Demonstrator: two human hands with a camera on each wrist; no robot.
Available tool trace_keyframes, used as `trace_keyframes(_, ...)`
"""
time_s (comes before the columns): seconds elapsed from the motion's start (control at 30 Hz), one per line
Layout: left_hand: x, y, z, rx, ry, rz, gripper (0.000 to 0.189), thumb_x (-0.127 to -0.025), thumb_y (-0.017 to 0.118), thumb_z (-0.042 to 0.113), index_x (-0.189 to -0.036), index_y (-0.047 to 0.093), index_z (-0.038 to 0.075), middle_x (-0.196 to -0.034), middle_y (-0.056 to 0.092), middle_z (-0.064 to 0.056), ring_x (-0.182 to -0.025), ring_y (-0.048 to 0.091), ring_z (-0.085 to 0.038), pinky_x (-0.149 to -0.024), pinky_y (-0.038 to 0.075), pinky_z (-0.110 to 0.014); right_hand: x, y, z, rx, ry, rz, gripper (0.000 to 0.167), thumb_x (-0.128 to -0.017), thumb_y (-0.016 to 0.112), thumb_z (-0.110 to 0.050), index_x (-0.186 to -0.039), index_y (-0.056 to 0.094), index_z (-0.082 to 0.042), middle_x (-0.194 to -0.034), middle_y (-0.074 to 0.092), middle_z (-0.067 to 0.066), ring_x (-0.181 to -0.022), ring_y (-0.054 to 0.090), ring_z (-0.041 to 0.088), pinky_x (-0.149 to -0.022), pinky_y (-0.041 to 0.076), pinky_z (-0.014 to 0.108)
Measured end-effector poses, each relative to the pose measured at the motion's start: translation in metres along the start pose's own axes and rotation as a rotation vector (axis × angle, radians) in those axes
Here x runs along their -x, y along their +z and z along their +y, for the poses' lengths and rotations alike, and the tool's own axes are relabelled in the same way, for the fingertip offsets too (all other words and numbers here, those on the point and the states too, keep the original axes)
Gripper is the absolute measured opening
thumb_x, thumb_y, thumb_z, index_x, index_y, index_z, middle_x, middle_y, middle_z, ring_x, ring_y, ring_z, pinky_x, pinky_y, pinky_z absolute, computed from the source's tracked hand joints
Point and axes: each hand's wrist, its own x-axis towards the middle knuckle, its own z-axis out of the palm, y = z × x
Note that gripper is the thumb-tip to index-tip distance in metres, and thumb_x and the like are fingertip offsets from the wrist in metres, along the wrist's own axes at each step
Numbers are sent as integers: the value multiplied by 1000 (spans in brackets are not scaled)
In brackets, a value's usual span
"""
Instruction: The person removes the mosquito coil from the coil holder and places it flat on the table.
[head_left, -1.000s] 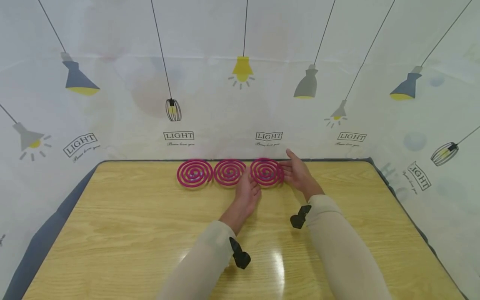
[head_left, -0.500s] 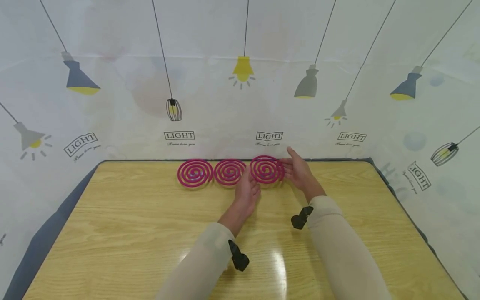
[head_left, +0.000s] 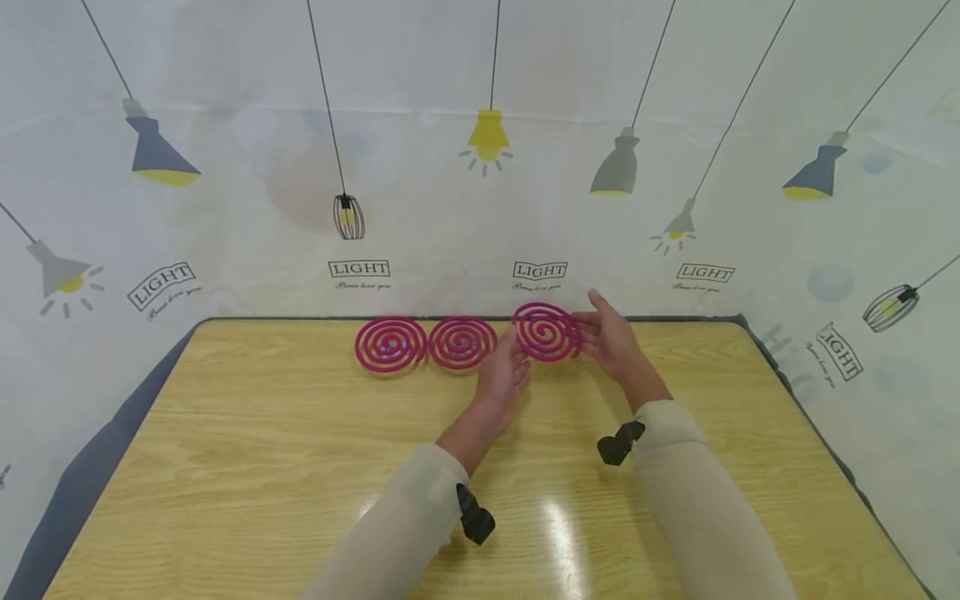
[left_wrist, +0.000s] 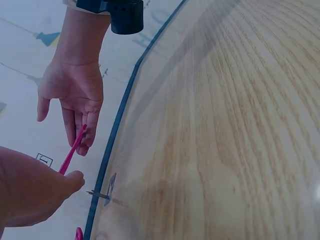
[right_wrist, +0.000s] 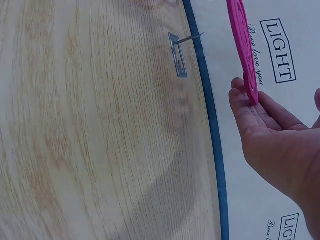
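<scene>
Shifting right and higher since earlier | rightmost coil (head_left: pixel 546 332) | right fingers (right_wrist: pixel 242 109) straight against it | left fingers (head_left: pixel 519 374): cannot tell grip

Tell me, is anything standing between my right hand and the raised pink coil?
Nothing visible does. Your right hand already touches the pink coil directly, at its edge. The small metal stand sits on the table, apart from both.
</scene>
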Motion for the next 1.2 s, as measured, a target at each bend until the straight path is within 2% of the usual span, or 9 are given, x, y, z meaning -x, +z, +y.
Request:
trace_keyframes(0.1,0,5,1,-28,-1,-11,72,-101,43,49,-149,32,-3,-151,36,-25,-141,33,-38,-119,27,-46,3,-3,-2,-6,-6,-3,81,-100,35,-57,-149,27,7,-153,32,24,-139,39,32,-113,38,35)
trace_keyframes(0.13,-1,6,1,-34,0,-14,71,-101,42,48,-148,32,-4,-151,36,-26,-141,33,-38,-119,27,-46,3,-5,-3,-1,-8,-4,81,-101,34,-57,-149,26,7,-154,32,24,-139,39,32,-108,44,30)
trace_keyframes(0.33,-5,13,-3,-34,-19,-31,69,-101,42,47,-148,33,-3,-150,36,-28,-141,33,-40,-119,27,-47,4,-15,-3,-18,-16,14,83,-100,36,-58,-149,25,8,-154,30,25,-140,36,33,-109,43,30)
trace_keyframes(0.37,-5,13,-4,-33,-24,-33,69,-101,42,47,-149,33,-2,-150,36,-28,-141,33,-40,-119,27,-46,4,-17,-3,-23,-15,17,83,-100,36,-58,-149,25,8,-154,29,25,-140,36,33,-115,36,35)
trace_keyframes(0.53,-8,16,-10,-30,-48,-48,71,-101,43,47,-148,32,-5,-150,35,-29,-141,31,-42,-119,27,-47,4,-23,-3,-19,-11,34,81,-100,35,-57,-149,26,8,-154,30,24,-141,35,32,-116,35,35)
trace_keyframes(0.77,-8,22,-16,-20,-114,-88,79,-99,43,51,-146,28,-11,-151,30,-32,-141,30,-43,-119,26,-48,6,-36,-3,8,-9,39,84,-100,33,-59,-150,24,7,-155,28,24,-143,32,31,-117,33,36)
trace_keyframes(0.93,-14,26,-20,-3,-156,-110,84,-98,45,53,-147,24,-13,-151,27,-34,-141,28,-45,-119,26,-48,7,-45,0,13,-15,53,82,-101,32,-57,-151,20,6,-156,27,24,-143,31,32,-117,32,36)
trace_keyframes(1.2,-20,29,-27,-12,-217,-95,81,-99,44,53,-147,28,-10,-149,32,-34,-139,35,-43,-117,31,-48,9,-56,7,-32,6,79,73,-103,33,-50,-157,-2,-16,-157,25,23,-143,31,33,-117,32,37)
